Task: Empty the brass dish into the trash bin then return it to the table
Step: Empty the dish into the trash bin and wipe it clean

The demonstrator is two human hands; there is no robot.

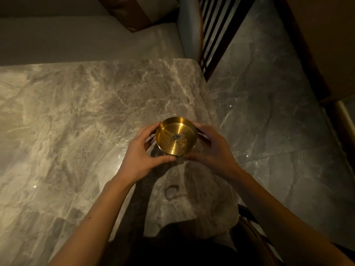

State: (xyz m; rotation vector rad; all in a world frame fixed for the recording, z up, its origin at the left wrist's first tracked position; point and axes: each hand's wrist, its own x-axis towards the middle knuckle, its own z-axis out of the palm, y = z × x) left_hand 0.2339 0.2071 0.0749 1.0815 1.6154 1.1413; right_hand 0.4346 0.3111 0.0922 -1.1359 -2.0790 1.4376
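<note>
No legible text, label, brand, number or sign anywhere.

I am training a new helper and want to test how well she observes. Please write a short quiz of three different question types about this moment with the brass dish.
1. True or false: the brass dish is already empty.
2. How is the dish held? A) by the left hand alone B) by the left hand and the right hand, one at each side C) by nobody; it lies upside down on the marble table
3. Fill in: the trash bin is ____ in this view.

Key:
1. False; a small pile of dark ash-like bits lies at its centre.
2. B
3. Not visible
</note>
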